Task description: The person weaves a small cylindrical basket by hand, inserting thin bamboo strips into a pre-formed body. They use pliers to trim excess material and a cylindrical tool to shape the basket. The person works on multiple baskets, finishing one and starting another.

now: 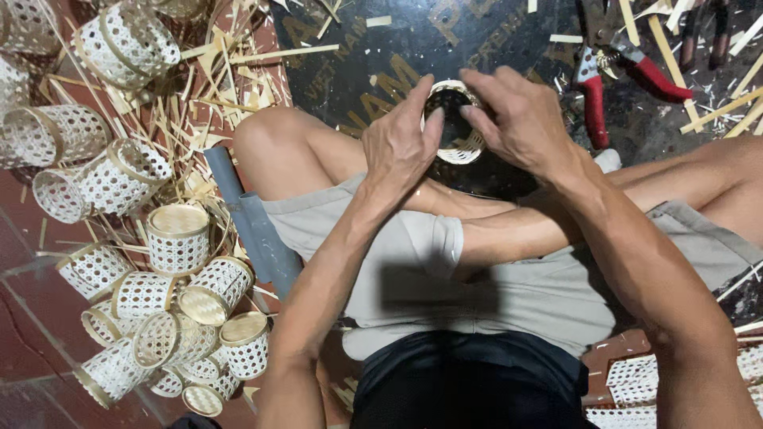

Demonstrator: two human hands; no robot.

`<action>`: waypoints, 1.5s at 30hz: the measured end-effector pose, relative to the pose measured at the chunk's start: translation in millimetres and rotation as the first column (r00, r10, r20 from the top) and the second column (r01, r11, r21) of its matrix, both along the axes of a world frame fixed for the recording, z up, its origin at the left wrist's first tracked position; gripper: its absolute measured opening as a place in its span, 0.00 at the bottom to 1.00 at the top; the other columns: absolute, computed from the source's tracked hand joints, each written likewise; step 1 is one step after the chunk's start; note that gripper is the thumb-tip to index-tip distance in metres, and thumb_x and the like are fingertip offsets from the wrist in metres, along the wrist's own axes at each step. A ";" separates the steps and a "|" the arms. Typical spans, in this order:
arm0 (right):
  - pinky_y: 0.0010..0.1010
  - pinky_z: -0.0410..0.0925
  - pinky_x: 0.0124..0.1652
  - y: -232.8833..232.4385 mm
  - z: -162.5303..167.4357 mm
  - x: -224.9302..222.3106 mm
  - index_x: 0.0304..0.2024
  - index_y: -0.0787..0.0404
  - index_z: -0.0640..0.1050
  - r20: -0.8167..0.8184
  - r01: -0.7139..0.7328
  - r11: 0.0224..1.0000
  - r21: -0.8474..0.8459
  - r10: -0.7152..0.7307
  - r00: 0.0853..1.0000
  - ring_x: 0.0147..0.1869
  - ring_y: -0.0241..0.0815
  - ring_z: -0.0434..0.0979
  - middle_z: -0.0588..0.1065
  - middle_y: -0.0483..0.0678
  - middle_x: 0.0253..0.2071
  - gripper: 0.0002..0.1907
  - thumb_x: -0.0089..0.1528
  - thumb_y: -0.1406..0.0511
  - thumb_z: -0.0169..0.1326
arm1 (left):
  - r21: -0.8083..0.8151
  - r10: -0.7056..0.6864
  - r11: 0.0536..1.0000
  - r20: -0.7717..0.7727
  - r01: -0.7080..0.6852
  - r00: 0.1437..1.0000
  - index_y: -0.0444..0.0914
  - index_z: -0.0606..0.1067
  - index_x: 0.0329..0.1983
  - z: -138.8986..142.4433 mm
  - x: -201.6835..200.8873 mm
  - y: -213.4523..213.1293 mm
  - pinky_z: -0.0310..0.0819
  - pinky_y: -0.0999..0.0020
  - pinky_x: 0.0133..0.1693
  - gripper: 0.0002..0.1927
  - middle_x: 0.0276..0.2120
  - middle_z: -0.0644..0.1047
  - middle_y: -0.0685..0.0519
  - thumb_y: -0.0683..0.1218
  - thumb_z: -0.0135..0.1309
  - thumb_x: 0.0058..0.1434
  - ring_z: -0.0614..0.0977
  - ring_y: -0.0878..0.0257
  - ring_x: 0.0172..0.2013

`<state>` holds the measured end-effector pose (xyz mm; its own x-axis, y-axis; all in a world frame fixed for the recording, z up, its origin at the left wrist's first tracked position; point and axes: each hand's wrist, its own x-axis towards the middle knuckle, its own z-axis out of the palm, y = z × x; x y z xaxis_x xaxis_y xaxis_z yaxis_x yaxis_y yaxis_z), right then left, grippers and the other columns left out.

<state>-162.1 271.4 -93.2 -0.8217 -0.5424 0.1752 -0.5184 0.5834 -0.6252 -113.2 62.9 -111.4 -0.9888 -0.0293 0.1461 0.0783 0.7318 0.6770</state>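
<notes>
You held a small woven basket [458, 119] between both hands, just above your crossed legs and over the dark board [381, 48] in front of you. Your left hand [401, 147] pinched the basket's left rim, thumb on the near edge and fingers curled over the outside. Your right hand [517, 119] closed on the opposite rim from above, fingertips bent onto the pale band at its mouth. Neither hand was spread flat; both were gripping the basket itself.

Taking the basket as the landmark: the red-handled pruning shears [628, 75] lay to its right on the board, with loose bamboo strips [715, 111] further right. Well to its left sat a heap of finished woven baskets [175, 302], and a grey pipe [254, 226] lay between that heap and your left thigh.

The risk, as I judge it, lay in the rim. You were squeezing a thin, open weave from two sides, and too much pressure could have bent the mouth out of round or cracked a strip. The strip ends looked sharp enough to prick a fingertip. The shears sat near your right forearm, so a careless sweep could have caught them.
</notes>
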 end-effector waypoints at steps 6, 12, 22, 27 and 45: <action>0.41 0.68 0.32 -4.0 -18.5 -24.6 0.57 0.56 0.80 -0.118 -0.170 0.984 0.046 0.174 0.978 0.34 0.52 0.76 0.71 0.50 0.33 0.19 0.63 0.66 0.65 | -0.031 -0.131 0.991 -0.055 0.129 0.990 0.44 0.76 0.59 -5.7 -8.7 -10.1 0.78 0.56 0.36 0.19 0.35 0.81 0.49 0.39 0.57 0.66 0.84 0.50 0.35; 0.40 0.68 0.32 2.0 -24.4 -24.1 0.54 0.58 0.80 -0.066 -0.174 0.985 -0.003 0.173 0.983 0.35 0.52 0.76 0.72 0.50 0.33 0.15 0.64 0.66 0.65 | -0.025 -0.199 0.980 -0.039 0.198 0.979 0.45 0.78 0.58 5.6 -8.6 -16.3 0.77 0.56 0.37 0.17 0.35 0.81 0.49 0.41 0.58 0.65 0.84 0.50 0.36; 0.49 0.69 0.32 1.8 12.5 51.1 0.41 0.69 0.77 0.046 0.217 0.973 0.077 -0.221 0.974 0.34 0.61 0.77 0.74 0.59 0.33 0.15 0.67 0.61 0.61 | 0.247 -0.032 0.969 0.011 0.028 0.999 0.36 0.80 0.51 8.7 15.2 -11.6 0.75 0.63 0.42 0.11 0.35 0.78 0.46 0.46 0.58 0.70 0.82 0.54 0.38; 0.51 0.68 0.29 7.8 18.6 22.9 0.32 0.62 0.80 0.136 0.167 0.912 0.375 -0.233 0.963 0.30 0.62 0.78 0.77 0.61 0.27 0.23 0.68 0.49 0.57 | 0.294 -0.030 0.956 0.071 0.008 0.997 0.33 0.80 0.51 -6.1 -10.2 -2.0 0.75 0.63 0.47 0.14 0.42 0.78 0.43 0.46 0.59 0.67 0.81 0.52 0.44; 0.42 0.66 0.27 15.2 -33.0 -13.1 0.31 0.60 0.73 -0.298 0.026 0.977 0.212 0.039 0.954 0.31 0.51 0.76 0.70 0.50 0.29 0.18 0.70 0.58 0.63 | 0.161 -0.093 0.983 0.043 0.085 0.995 0.33 0.67 0.69 -36.2 10.0 31.2 0.69 0.56 0.65 0.25 0.62 0.75 0.40 0.40 0.51 0.68 0.75 0.43 0.64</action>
